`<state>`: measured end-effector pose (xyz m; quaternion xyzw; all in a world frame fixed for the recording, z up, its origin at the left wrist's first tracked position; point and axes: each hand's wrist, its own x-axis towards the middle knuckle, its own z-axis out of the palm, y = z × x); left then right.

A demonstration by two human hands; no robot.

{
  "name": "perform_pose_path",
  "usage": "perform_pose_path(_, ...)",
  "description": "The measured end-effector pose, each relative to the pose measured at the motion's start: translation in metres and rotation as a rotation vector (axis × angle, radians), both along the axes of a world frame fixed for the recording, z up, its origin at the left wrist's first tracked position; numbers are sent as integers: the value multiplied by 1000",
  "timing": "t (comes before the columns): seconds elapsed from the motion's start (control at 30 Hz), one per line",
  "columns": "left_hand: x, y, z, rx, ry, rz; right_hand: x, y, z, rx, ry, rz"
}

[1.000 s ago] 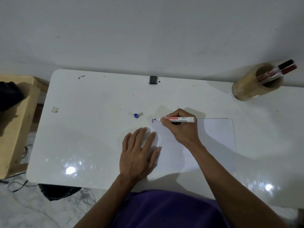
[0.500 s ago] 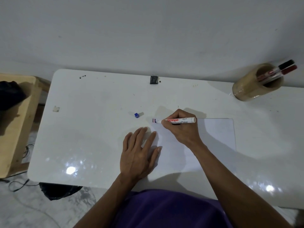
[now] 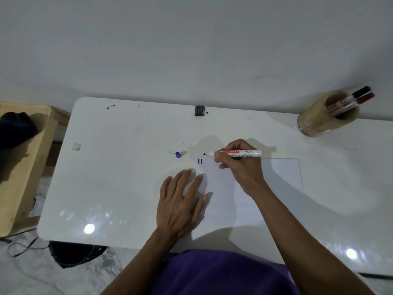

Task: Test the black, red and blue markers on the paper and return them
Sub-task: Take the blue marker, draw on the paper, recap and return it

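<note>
My right hand (image 3: 240, 167) grips an uncapped white marker (image 3: 244, 153) with a blue tip, held level with the tip pointing left, just above the top left corner of the paper (image 3: 276, 184). Three short strokes (image 3: 200, 161) sit at that corner. The blue cap (image 3: 178, 154) lies on the table left of the tip. My left hand (image 3: 180, 201) lies flat, fingers apart, on the paper's left edge. The black marker (image 3: 361, 91) and red marker (image 3: 364, 99) stand capped in the wooden cup (image 3: 314, 122) at the back right.
The white table (image 3: 119, 177) stands against a white wall. A small black object (image 3: 199, 110) sits at the table's back edge, and a scrap of tape (image 3: 76, 146) on the left. A wooden stool (image 3: 23, 167) with a dark item stands to the left. Cables lie on the floor.
My right hand has lifted the marker's tip off the paper and up a little; a third, blue stroke now shows next to the other two. My left hand has stayed put.
</note>
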<state>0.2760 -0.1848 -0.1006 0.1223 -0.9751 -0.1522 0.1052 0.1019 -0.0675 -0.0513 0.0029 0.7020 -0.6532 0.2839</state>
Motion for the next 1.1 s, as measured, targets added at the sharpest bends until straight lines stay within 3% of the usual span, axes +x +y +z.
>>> perform_pose_path(0.23,-38,-32,28,248,8,370,9,3,30,-154,-24,-44)
perform_pose_path(0.37,-60,-53,34,217,-121,365,24,4,38,-125,-2,-82)
perform_pose_path(0.53,-59,-60,34,252,-140,353,42,7,45,-83,50,-137)
perform_pose_path(0.6,-56,-57,45,469,-50,432,48,9,50,-89,68,-160)
perform_pose_path(0.73,-49,-45,82,1216,115,676,62,8,70,-96,149,-193)
perform_pose_path(0.83,-40,-40,100,1546,125,682,73,4,83,-116,192,-192)
perform_pose_path(0.93,-34,-33,109,1689,109,676,81,1,90,-110,226,-174)
perform_pose_path(1.1,-25,-26,120,1739,75,622,93,-2,92,-73,240,-175)
